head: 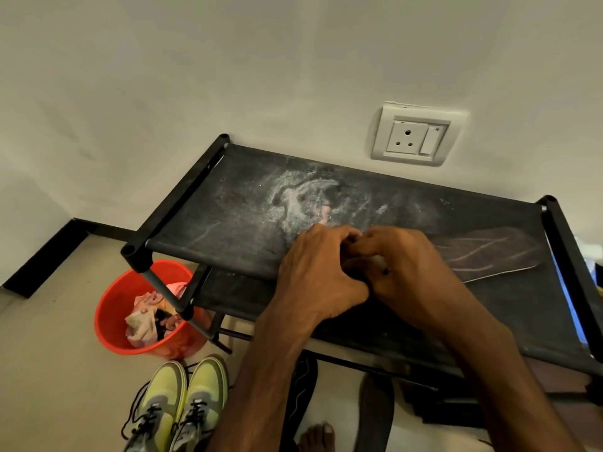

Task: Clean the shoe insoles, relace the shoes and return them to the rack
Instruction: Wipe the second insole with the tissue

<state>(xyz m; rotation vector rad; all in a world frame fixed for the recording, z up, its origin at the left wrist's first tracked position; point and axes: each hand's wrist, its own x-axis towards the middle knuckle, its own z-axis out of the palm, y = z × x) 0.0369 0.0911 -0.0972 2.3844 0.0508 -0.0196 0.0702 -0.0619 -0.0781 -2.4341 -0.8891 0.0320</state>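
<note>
Pale scrap shows between the curled fingers of left hand (319,272) and right hand (401,265), fingertips meeting; can't tell what it is or which hand has it. Brown insole (489,252) lies flat on rack (212,230) top, just right of right hand, near end hidden behind it. Likely light, thin, floppy: lift by an edge. Shoes (182,406) on floor, down-left of grip

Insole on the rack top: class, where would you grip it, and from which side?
Pinch the insole at its rounded right end, coming from the right. It lies flat on the rack's top shelf, so only a thin edge offers purchase, and the right hand hides its other end.
</note>
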